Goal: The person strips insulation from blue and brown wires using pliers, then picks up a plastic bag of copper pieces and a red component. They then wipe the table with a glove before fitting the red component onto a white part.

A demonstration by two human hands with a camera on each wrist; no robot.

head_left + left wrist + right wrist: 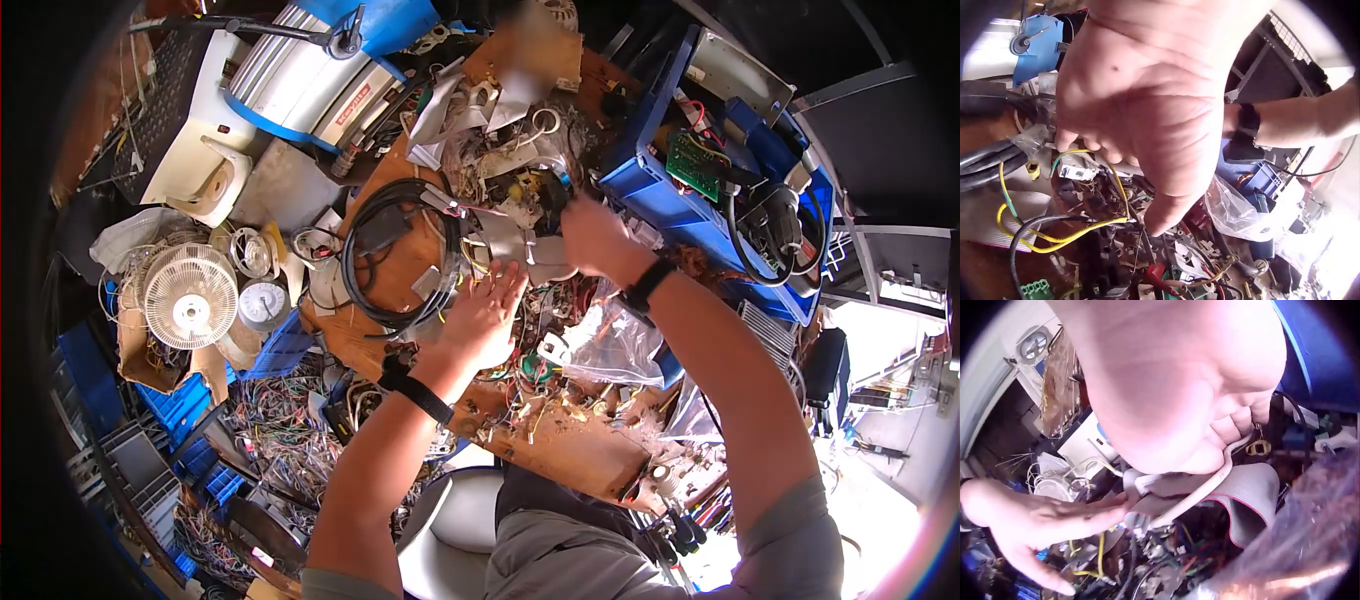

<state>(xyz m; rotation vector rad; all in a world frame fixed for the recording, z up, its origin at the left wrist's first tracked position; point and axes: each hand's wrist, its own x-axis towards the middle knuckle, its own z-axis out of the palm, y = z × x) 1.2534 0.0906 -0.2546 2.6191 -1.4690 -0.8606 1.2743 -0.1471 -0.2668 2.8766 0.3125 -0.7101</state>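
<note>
My right hand [597,238] has its fingers curled round a whitish cable [1200,492], which runs down out of the grip in the right wrist view. Just under it a flat grey ribbon cable [1250,490] with a pink edge bends over the pile. My left hand [485,320] reaches in from the left, fingers extended, fingertips right at the ribbon cable's end. Below the left palm lie yellow-green wires [1085,229] and loose electrical scraps. A coil of black cable [350,250] rests to the left of that hand.
A blue crate [640,180] with electrical parts stands at the right. A clear plastic bag [615,345] lies near the right forearm. Leftward are a round fan guard [190,295] and a heap of wires [275,430]. The wooden tabletop [580,455] shows in front.
</note>
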